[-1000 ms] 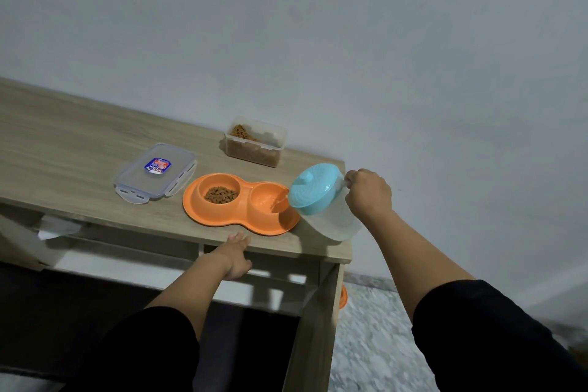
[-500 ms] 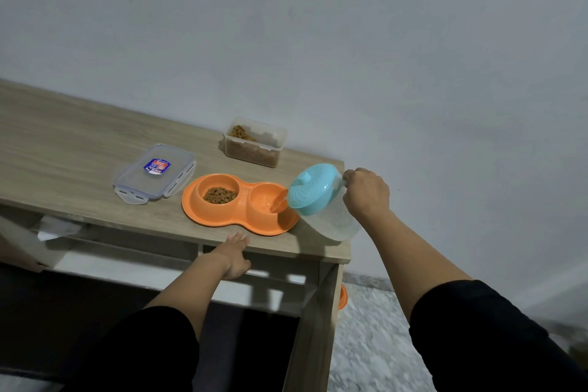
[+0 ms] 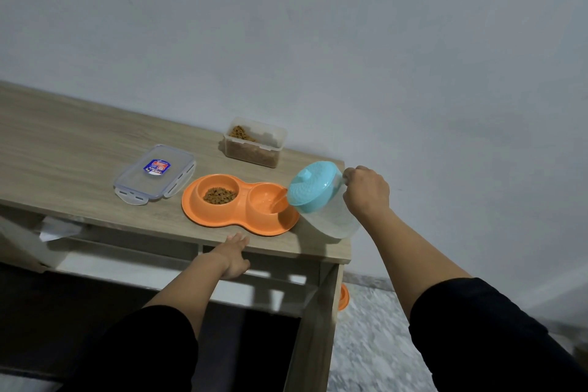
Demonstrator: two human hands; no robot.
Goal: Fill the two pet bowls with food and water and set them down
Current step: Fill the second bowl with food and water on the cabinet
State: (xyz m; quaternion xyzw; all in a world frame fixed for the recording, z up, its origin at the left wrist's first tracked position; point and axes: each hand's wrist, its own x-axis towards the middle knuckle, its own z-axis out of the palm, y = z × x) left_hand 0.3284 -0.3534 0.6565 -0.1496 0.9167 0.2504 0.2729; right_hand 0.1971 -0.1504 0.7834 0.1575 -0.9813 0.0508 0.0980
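**Spout over the right-hand well — the pour hangs on the jug's tilt**

The right hand [image 3: 366, 191] is curled tight round the handle of the clear water jug [image 3: 331, 216], whose blue lid [image 3: 315, 183] faces left and toward the camera. The jug leans leftward, its long axis slanting down from the hand toward the orange double bowl [image 3: 235, 223] on the wooden table [image 3: 63, 149]. A thin stream runs from the spout into the bowl's right well [image 3: 265, 200], just beside the jug; the left well [image 3: 219, 194] already holds kibble. So the water target lies directly left of the gripping fingers — the right hand is plainly the nearer one.

The left hand [image 3: 234, 256] rests at the table's front edge, just below the bowl, fingers straight and holding nothing. The open food container [image 3: 254, 145] stands behind the bowl by the wall, its lid [image 3: 156, 173] lying to the left. In my judgement, levelling the jug back to the right ends the pour.
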